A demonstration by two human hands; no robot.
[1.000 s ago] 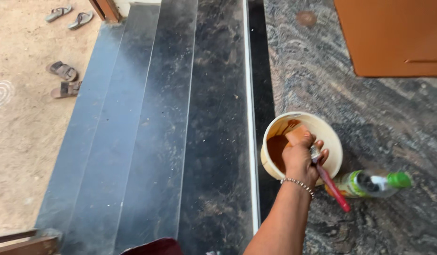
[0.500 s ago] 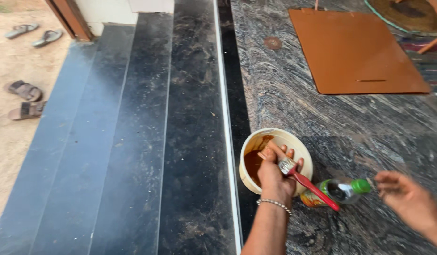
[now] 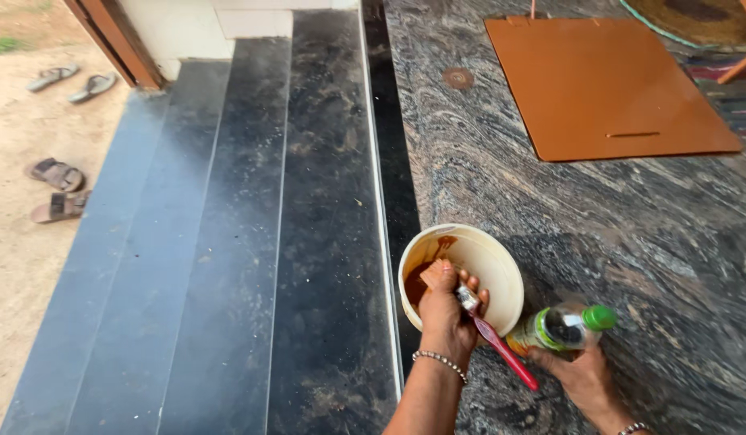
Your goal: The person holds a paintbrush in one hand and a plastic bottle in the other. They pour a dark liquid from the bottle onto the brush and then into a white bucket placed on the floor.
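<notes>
Since half a second ago, the right hand [image 3: 582, 377] has come in from the right edge and now grips the plastic bottle [image 3: 560, 329], which then lay alone beside the bucket [image 3: 490, 262].

Polished granite floor [image 3: 631, 234], grey with swirling veins, fills the right side; 3 dark, glossy stone steps [image 3: 252, 242] drop away on the left toward sandy ground [image 3: 18, 266]. An orange-brown painted board [image 3: 607, 84], flat and rectangular with a thin slot near its lower edge, lies on the floor near the top right.

At the floor's edge stands the cream plastic bucket, round, with brown paint pooled inside. Over its near rim, the left hand [image 3: 447, 314], a beaded bracelet at the wrist, is clenched around a paintbrush [image 3: 494, 342] with a red handle and metal ferrule, bristles down in the paint.

Just right of the bucket, the small clear bottle has a green cap and a green-yellow label band; the right hand's fingers wrap it from below. 2 pairs of sandals [image 3: 59, 189] lie on the sand, well apart from the work.
</notes>
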